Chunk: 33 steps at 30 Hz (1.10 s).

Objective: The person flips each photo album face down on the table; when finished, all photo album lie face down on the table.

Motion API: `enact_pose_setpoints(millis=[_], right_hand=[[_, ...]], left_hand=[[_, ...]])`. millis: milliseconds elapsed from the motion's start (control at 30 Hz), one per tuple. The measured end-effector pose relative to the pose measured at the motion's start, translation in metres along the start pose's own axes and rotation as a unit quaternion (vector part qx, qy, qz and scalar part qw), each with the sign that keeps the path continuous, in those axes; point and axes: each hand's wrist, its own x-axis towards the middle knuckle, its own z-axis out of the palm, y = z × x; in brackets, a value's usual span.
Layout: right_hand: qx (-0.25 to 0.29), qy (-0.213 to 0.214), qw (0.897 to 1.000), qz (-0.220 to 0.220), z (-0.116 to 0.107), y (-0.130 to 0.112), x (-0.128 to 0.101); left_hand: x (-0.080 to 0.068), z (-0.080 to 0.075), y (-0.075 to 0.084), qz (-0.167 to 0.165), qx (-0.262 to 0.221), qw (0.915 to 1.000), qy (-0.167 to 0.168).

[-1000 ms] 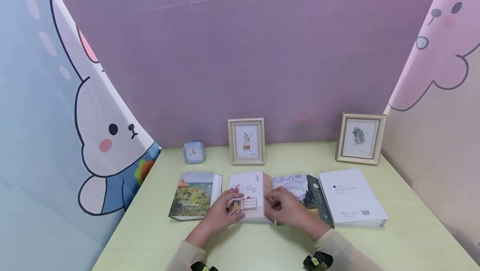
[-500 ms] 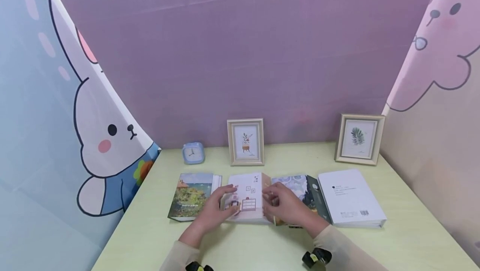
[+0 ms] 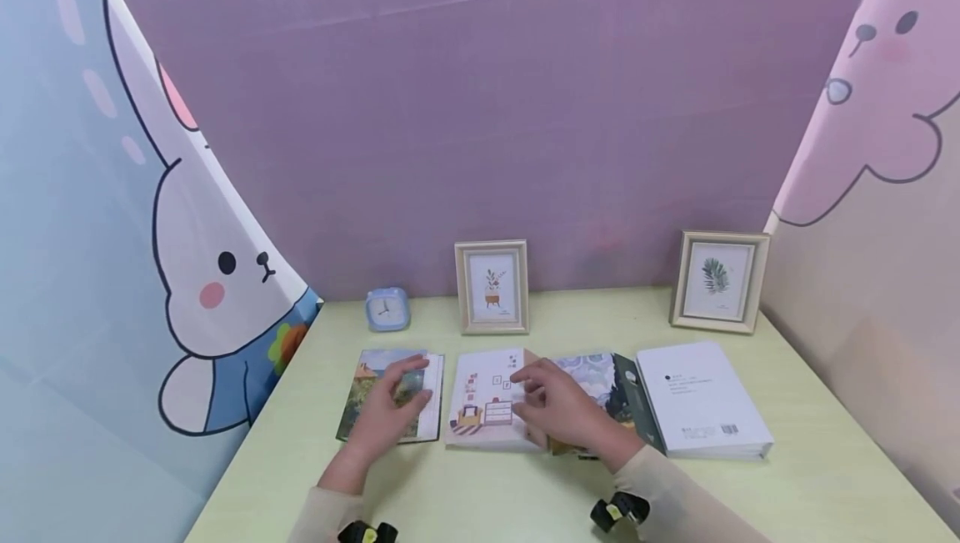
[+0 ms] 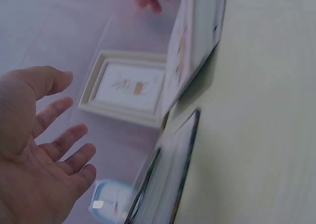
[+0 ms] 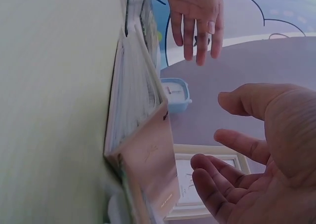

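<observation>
On the green table, stiff, weighty-looking albums lie low in the frame, best lifted by their spines, as a left hand hovers flat-fingered over the landscape album and the right hand, fingers relaxed and empty, hovers beside the white album.

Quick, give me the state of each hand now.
Left hand: open, fingers straight, over the landscape book, holding nothing.
Right hand: open, fingers relaxed, over the middle book, holding nothing.

Beige long sleeves; black-and-yellow wrist cameras; bare hands.
</observation>
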Motion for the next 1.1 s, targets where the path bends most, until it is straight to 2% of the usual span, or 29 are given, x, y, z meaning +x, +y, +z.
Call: enact_pose_setpoints(millis=[233,433,833,1100], right_hand=[[0.016,-0.002,1.000,0.009,0.002,-0.008,0.003],[0.024,-0.008,1.000,0.005,0.006,-0.010,0.006],[0.005,-0.012,1.000,-0.027,0.014,-0.019,0.017],[0.028,-0.023,0.999,-0.029,0.025,-0.023,0.025]], left_hand=[[-0.002,-0.022,-0.015,-0.005,0.002,0.9993,0.038],[-0.005,-0.032,-0.022,-0.022,0.010,0.9983,0.053],[-0.010,-0.054,-0.032,-0.026,-0.008,0.9959,0.086],[-0.013,-0.065,-0.039,-0.040,-0.017,0.9946,0.094]])
